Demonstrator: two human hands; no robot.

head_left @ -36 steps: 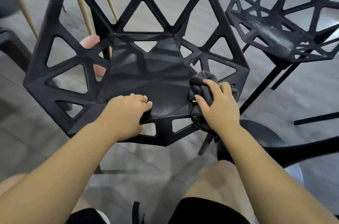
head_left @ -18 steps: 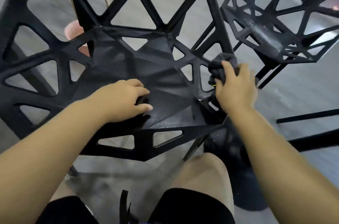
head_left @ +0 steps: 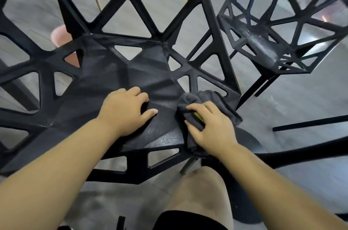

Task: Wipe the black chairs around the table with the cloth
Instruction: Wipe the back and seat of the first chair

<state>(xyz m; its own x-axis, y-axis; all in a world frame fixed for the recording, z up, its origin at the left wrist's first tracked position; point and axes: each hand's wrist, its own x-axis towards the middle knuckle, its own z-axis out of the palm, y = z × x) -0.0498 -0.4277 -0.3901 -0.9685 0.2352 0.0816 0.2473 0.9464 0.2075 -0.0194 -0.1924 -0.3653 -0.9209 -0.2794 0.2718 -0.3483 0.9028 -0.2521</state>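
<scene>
- The chair [head_left: 113, 79] fills the left and middle of the view, its solid seat ringed by open triangular struts.
- The cloth [head_left: 211, 98], dark grey and bunched, sits at the seat's right front corner, on the seam where the seat meets the right side frame, with part of it hanging past the front edge.
- The right hand [head_left: 212, 128] lies on the cloth, and its fingers [head_left: 195, 107] and thumb clasp a fold of it.
- The left hand [head_left: 124, 113] rests mid-seat, just left of the cloth and apart from it. Its fingers are bent and the thumb lies out flat; their tips are hidden, so whether they hook anything cannot be told.
- The seat surface behind both hands lies bare up to the backrest struts.
- A second chair [head_left: 263, 41] stands to the right, apart from the first, with a strip of grey floor [head_left: 293, 98] between them.
- A black bar [head_left: 310, 122] crosses low on the right, near the right forearm.
- A bare knee [head_left: 199, 192] sits just below the seat's front edge.
- A pink bin [head_left: 60, 35] shows through the left struts.
</scene>
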